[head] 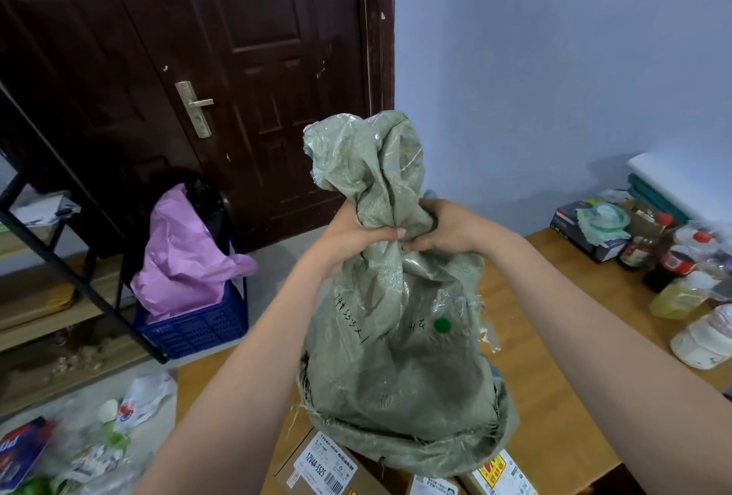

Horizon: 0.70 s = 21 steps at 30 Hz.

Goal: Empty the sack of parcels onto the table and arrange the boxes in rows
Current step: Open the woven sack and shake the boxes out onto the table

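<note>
A grey-green woven sack [400,356] hangs upside down over the wooden table [554,395], its frayed open mouth at the bottom. My left hand [352,233] and my right hand [443,229] both grip the bunched fabric near its closed end, side by side. Under the mouth lie brown cardboard boxes with white shipping labels: one at the left [325,467], one at the right [499,475], and a third [431,486] between them. Whatever is still inside the sack is hidden.
Bottles, jars and a blue carton [590,233] crowd the table's right side. On the floor to the left stand a blue plastic crate [194,328] with a pink bag, a black metal rack [71,269], and plastic bags [99,435]. A dark door [237,59] is behind.
</note>
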Tool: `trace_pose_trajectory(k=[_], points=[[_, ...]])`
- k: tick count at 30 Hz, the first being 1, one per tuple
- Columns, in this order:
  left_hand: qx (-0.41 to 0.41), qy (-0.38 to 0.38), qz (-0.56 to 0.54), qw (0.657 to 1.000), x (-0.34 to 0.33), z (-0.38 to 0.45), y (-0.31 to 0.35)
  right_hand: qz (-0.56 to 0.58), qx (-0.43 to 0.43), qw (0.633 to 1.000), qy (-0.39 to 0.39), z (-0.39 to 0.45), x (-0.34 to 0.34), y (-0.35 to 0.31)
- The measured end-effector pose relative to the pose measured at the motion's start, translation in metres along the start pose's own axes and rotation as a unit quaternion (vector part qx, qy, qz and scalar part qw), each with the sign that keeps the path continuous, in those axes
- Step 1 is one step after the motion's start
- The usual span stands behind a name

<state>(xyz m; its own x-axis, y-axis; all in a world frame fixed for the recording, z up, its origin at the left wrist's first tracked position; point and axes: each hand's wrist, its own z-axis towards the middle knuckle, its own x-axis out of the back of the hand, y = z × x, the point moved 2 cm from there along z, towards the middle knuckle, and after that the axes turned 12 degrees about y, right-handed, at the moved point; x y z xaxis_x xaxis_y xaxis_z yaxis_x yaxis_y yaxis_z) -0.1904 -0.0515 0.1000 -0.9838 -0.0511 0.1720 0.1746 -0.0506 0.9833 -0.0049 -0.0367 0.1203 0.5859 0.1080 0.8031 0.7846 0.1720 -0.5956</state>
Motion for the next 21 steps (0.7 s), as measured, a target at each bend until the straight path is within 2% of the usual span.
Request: trace_pose_trajectory(k=[4,6,14,21], points=[[0.001,-0.027,0.0,1.0,0.007,-0.001,0.006,0.014,0.008,1.0,0.02,-0.001,0.0,-0.001],[0.001,-0.02,0.002,1.0,0.016,0.001,0.008,0.034,0.021,0.997,0.064,-0.002,0.007,-0.002],[-0.033,0.12,-0.006,0.992,0.041,0.013,0.014,0.077,0.049,0.958,0.271,-0.005,0.046,-0.011],[-0.059,0.142,-0.018,0.988,0.04,0.014,0.047,0.083,0.07,0.942,0.316,-0.008,0.069,-0.032]])
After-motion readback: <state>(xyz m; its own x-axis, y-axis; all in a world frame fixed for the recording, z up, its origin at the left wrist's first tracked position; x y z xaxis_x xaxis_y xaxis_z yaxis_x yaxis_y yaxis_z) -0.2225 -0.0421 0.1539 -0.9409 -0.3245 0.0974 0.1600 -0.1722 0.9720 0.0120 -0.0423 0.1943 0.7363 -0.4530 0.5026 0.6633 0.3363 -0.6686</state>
